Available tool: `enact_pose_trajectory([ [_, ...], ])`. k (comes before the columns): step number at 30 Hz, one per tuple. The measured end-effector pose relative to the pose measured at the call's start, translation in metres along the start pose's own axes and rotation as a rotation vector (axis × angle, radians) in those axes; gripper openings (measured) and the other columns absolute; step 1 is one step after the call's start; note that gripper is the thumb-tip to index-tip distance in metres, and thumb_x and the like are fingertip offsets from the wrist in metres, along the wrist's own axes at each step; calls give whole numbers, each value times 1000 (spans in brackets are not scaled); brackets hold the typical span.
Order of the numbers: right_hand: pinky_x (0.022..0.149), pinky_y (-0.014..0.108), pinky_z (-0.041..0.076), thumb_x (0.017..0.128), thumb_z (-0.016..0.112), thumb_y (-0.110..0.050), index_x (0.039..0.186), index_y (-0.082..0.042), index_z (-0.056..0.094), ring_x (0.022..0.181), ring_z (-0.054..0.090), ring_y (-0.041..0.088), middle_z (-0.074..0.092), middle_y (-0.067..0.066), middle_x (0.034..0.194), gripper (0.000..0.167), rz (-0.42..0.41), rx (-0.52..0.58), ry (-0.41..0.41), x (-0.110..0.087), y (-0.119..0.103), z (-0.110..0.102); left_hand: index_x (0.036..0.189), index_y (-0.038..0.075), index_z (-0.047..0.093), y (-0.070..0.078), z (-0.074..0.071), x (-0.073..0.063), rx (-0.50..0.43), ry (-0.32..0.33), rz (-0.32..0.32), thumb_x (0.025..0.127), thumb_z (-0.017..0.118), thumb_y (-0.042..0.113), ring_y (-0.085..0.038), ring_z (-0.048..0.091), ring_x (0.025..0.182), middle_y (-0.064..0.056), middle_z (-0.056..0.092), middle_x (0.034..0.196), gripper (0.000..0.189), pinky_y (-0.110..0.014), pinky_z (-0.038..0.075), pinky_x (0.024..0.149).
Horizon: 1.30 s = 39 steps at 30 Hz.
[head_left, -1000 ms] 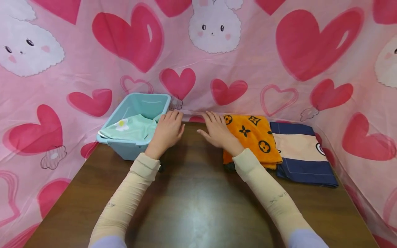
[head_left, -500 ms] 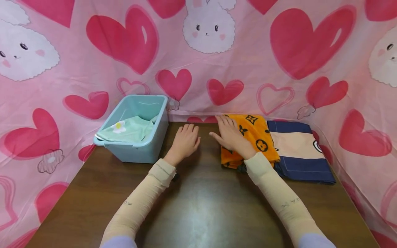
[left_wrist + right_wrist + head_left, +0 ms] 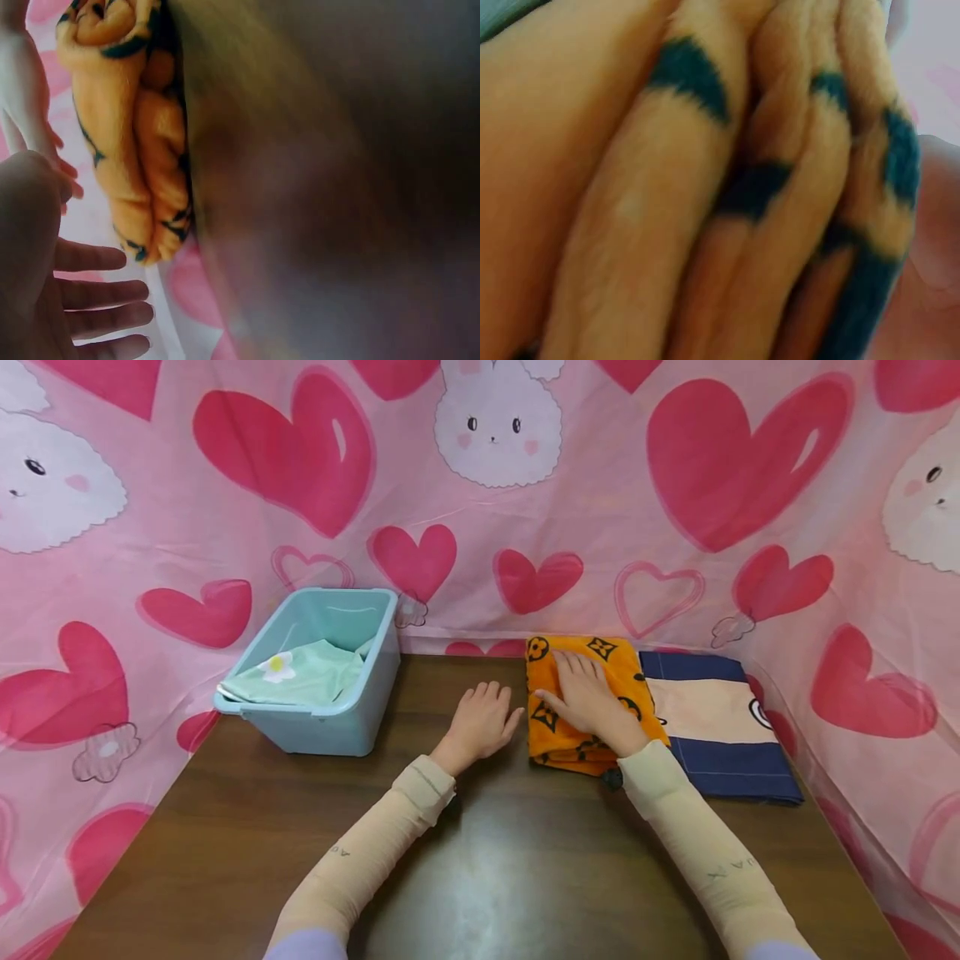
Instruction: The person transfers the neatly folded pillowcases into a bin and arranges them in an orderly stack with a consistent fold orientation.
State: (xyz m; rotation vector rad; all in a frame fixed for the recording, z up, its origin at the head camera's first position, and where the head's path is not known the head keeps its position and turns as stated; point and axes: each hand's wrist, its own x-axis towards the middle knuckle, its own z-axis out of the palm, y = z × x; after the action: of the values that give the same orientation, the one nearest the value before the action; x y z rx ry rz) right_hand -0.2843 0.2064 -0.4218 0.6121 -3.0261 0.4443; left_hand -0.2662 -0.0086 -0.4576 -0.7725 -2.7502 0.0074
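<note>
A folded orange towel [image 3: 551, 747] with black motifs lies toward the back right of the table. My right hand [image 3: 588, 697] rests on top of it, fingers extended. In the right wrist view the towel's stacked, plush folds [image 3: 637, 210] fill most of the picture, with part of the hand [image 3: 937, 225] at the right edge. Just left of the towel, my left hand [image 3: 483, 722] is over the tabletop, holding nothing. The left wrist view has its fingers [image 3: 105, 292] straight and spread, apart from the towel's folded edge [image 3: 120, 150].
A folded navy-and-beige cloth [image 3: 708, 710] lies beside the towel on the right. At the back left stands a light blue plastic bin [image 3: 367, 710] holding a mint green cloth [image 3: 322, 672] with a flower. Pink heart-patterned fabric [image 3: 465, 510] hangs behind the wooden table [image 3: 225, 827].
My left hand has moved away from the bin, rightward and nearer, to the towel's left side. My right hand has moved right, from the towel's left edge onto its top.
</note>
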Motion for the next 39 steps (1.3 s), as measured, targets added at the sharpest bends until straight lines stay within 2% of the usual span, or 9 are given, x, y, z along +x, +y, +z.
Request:
enact_pose_trajectory([
  [7,120,65,10,102,54,-49,159,2,18,149,21,47,27,27,161,84,28,-4,4,-9,18,2,114,5,63,14,3,6,-60,-14,-14,107,37,50,-29,62,98,-11,66,107,52,-43,53,85],
  [16,119,66,11,103,52,-49,158,5,19,148,20,50,26,30,160,84,49,-13,13,-19,41,-3,108,4,67,23,12,24,-90,12,-96,106,34,57,-29,64,90,-12,68,99,62,-42,55,81],
  [24,117,67,16,103,53,-47,156,6,26,144,24,51,31,32,156,80,81,-43,30,-30,61,-8,107,4,66,34,17,43,-89,-65,-155,105,29,61,-29,65,94,-13,68,101,69,-41,54,84],
  [31,116,68,16,104,52,-47,153,9,29,141,25,52,31,34,154,78,100,-54,22,-37,79,-6,102,3,68,42,20,50,-84,-64,-188,104,28,64,-29,66,92,-14,70,99,73,-40,55,81],
  [39,116,68,15,104,48,-50,151,10,29,139,27,53,32,36,152,78,133,-67,-2,-42,93,-11,101,1,68,46,21,60,-72,-142,-227,103,27,65,-30,66,91,-13,68,96,77,-40,55,79],
])
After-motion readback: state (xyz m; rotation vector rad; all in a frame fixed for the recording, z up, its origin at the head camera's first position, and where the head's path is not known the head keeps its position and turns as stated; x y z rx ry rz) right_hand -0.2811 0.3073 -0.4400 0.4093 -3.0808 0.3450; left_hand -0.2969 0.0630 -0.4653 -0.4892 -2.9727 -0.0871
